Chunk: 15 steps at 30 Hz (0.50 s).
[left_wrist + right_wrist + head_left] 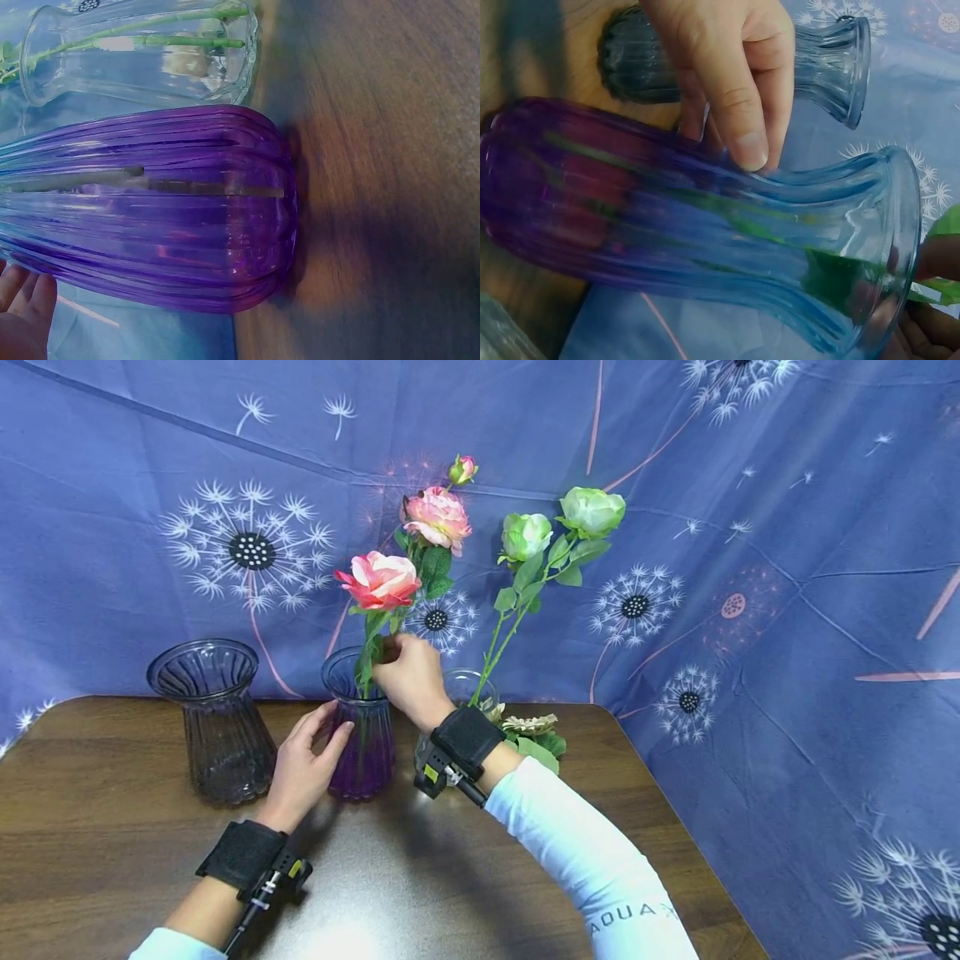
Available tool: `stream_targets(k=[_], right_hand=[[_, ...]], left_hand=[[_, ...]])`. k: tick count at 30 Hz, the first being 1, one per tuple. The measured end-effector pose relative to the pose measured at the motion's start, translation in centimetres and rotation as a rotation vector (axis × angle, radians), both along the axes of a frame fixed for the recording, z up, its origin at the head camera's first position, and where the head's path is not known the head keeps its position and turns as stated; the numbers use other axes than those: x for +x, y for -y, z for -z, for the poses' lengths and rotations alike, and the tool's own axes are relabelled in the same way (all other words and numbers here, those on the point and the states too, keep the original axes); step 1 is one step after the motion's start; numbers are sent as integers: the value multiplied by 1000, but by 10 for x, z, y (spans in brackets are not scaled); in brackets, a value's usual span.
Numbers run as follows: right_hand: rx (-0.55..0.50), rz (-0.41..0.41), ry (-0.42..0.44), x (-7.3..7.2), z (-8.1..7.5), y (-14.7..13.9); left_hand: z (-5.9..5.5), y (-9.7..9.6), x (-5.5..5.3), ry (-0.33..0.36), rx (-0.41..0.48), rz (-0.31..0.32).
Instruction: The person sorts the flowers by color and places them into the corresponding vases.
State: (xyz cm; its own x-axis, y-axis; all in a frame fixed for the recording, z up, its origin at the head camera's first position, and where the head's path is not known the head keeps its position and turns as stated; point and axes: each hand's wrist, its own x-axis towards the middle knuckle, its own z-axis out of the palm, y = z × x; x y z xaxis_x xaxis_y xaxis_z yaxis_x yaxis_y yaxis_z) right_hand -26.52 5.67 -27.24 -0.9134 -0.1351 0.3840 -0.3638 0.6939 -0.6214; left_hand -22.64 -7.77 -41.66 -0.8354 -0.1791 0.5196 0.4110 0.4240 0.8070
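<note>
Blue cloth (187,406) behind, my right hand (414,681) pinches a flower stem (67,180), my spread left hand (302,764) touches the purple vase (378,760); two stem ends (274,192) show clearest at left wrist.

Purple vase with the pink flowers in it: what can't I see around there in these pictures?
Left wrist view: the ruffled pink flower heads are out of frame, past the left edge.
Left wrist view: the left edge cuts off part of the bare left hand.
Right wrist view: the right edge cuts off part of the bare right hand.
Head view: the black wristband hides much of the clear glass vase.
</note>
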Motion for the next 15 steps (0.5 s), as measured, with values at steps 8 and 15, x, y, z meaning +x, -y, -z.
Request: stream_targets(k=[8,15], right_hand=[[102,-50,14,0,-3,-3],[130,-81,27,1,-4,-3]], left_hand=[[0,1,0,13,-3,3],[0,1,0,-3,9,14]])
